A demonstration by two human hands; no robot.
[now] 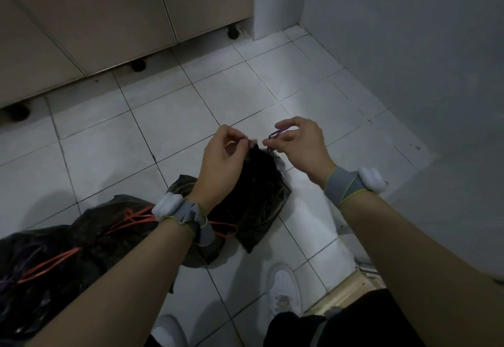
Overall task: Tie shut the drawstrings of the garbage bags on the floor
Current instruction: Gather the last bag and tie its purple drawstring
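A small black garbage bag (256,196) stands on the white tiled floor, its neck gathered up between my hands. My left hand (221,161) pinches one end of its purple drawstring at the bag's top. My right hand (297,144) pinches the other end, a short purple loop (276,133) showing between its fingers. The hands are close together just above the bag's neck. More black garbage bags (54,259) with orange drawstrings (133,218) lie at the lower left, partly under my left forearm.
Beige cabinet fronts on short black feet (137,65) run along the back left. A white wall (409,46) closes the right side. My white shoes (283,289) stand on the tiles below the bag. A wooden edge (351,289) lies at lower right.
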